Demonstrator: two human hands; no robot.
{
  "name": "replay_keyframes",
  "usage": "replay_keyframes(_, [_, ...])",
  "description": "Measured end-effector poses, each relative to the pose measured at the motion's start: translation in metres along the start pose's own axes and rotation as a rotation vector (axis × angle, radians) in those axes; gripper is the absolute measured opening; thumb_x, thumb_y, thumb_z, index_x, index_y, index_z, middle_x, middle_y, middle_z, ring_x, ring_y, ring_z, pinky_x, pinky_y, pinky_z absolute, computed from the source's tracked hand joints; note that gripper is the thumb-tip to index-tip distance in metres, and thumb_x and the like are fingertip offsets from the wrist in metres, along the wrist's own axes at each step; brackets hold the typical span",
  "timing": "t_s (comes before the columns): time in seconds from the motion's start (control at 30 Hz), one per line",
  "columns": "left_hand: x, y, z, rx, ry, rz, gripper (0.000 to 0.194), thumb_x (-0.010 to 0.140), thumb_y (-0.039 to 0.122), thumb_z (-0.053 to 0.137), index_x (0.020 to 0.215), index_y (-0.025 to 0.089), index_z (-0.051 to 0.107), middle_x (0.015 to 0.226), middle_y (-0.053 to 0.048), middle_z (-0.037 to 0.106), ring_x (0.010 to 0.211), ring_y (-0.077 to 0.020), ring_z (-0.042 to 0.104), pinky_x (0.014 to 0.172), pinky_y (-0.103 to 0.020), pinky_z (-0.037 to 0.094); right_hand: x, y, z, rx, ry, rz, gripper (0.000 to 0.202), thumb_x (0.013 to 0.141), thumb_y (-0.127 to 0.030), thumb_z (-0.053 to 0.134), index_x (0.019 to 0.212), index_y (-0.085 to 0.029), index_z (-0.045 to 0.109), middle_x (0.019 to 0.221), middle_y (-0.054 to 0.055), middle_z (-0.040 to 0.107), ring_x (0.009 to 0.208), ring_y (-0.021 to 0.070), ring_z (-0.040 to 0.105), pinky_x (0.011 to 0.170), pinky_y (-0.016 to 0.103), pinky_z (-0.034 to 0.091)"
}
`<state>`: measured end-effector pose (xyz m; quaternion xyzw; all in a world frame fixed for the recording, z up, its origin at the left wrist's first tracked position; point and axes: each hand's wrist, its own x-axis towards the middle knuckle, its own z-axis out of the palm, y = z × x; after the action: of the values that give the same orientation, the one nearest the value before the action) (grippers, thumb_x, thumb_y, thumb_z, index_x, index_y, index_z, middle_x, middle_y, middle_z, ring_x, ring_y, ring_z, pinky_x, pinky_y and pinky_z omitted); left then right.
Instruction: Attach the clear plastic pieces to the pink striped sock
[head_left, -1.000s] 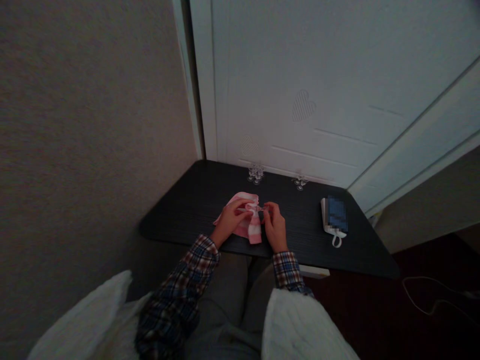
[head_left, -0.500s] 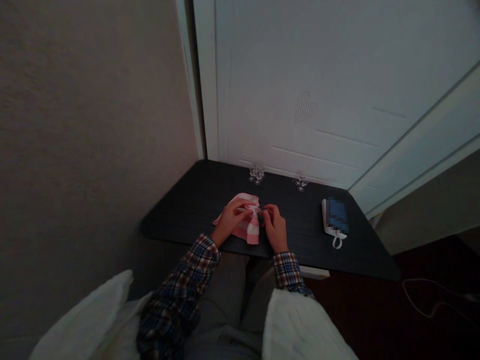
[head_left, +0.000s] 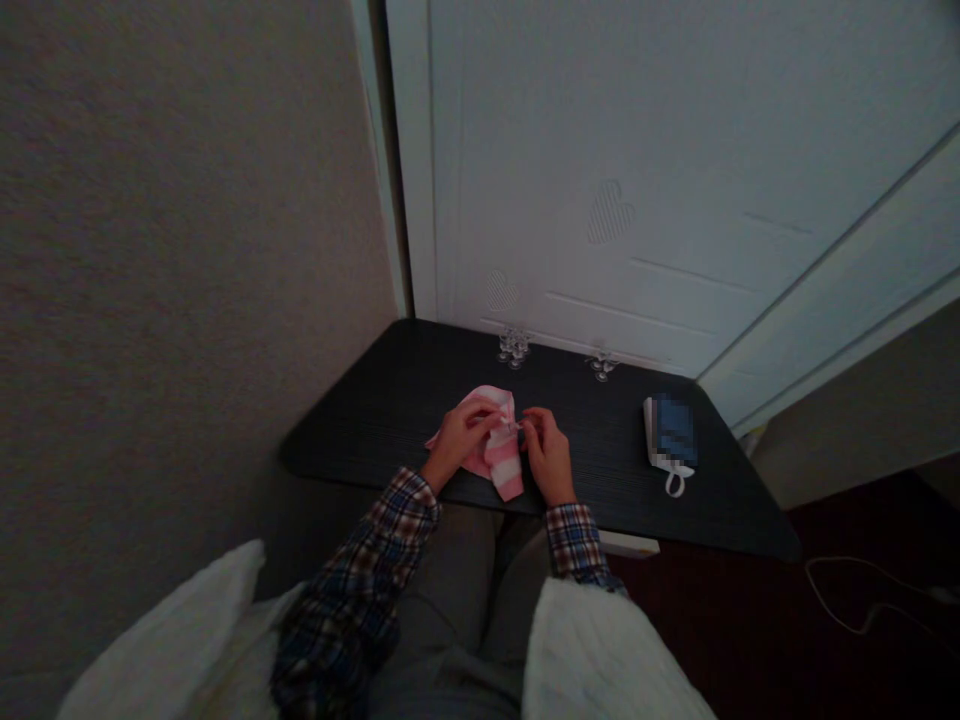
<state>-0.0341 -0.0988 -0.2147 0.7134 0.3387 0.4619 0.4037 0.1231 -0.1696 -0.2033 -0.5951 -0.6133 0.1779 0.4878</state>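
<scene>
A small pink and white striped cloth [head_left: 504, 462] lies near the front edge of the black table, its striped end hanging toward me. My left hand [head_left: 460, 436] pinches the cloth near its upper part, fingers closed on it. On the cloth's right side, my right hand [head_left: 547, 448] has thumb and fingertips pressed together at a small, pale bit by the cloth's edge; it is too small to make out.
The black table [head_left: 360, 410] stands against a white panel with hearts. Several clear small objects [head_left: 514, 347] and a smaller clear cluster [head_left: 601, 366] sit at the back. A blue and white item with a loop [head_left: 673, 432] lies at the right.
The cloth's striped end has swung slightly right and toward me. My right fingertips have shifted slightly left, and the dark spot between them and the cloth no longer shows.
</scene>
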Motion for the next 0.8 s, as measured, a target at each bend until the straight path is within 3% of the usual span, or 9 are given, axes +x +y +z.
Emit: replay_keyframes(0.8, [-0.0021, -0.0012, 0.0005, 0.168, 0.070, 0.005, 0.024, 0.088, 0.029, 0.056, 0.106, 0.014, 0.059, 0.104, -0.007, 0.062, 0.090, -0.0185, 0.062, 0.077, -0.038, 0.053, -0.0014, 0.0049, 0.0016, 0.034, 0.153, -0.002, 0.029, 0.091, -0.033, 0.054, 0.114, -0.015, 0.054, 0.100, 0.005, 0.061, 0.077, 0.0137, 0.061, 0.067, 0.031, 0.053])
